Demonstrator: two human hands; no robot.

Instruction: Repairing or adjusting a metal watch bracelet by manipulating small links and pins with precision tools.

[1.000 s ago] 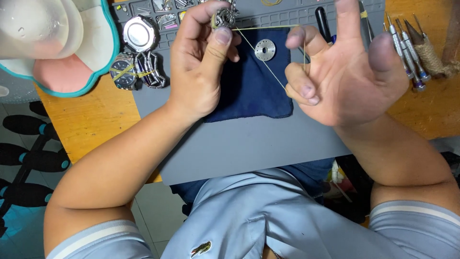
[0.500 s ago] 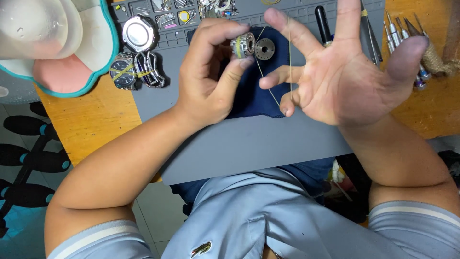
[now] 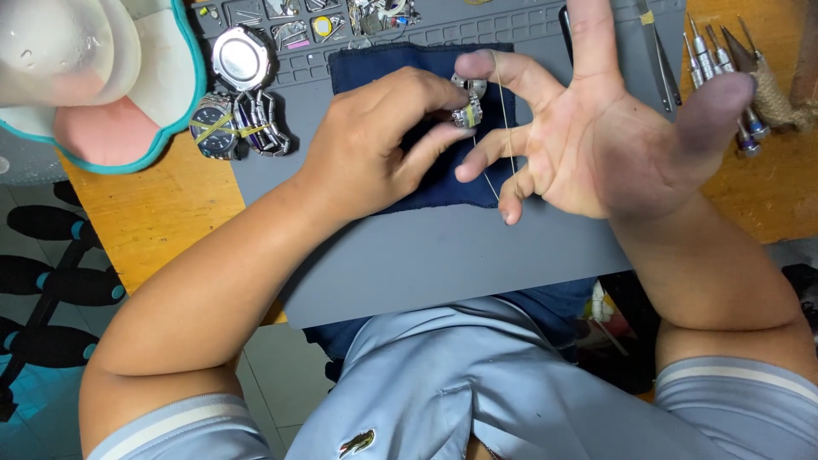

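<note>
Over the grey work mat [image 3: 443,264] on my bench [image 3: 162,213], my left hand [image 3: 366,149] pinches a small metal watch part [image 3: 467,109] between thumb and fingertips, clamped tight on it above the dark blue cloth [image 3: 409,64]. My right hand [image 3: 613,140] is spread wide, palm up, fingers splayed apart and gripping nothing firmly; a thin wire [image 3: 509,128] runs down from the index finger to the curled little finger, passing just beside the watch part. Left of the cloth lie a round silver watch case [image 3: 241,57] and a wristwatch with a metal bracelet [image 3: 234,132]. A row of small screwdrivers [image 3: 724,68] rests at the mat's right edge. A white bowl with a teal rim [image 3: 94,72] fills the upper left corner.
</note>
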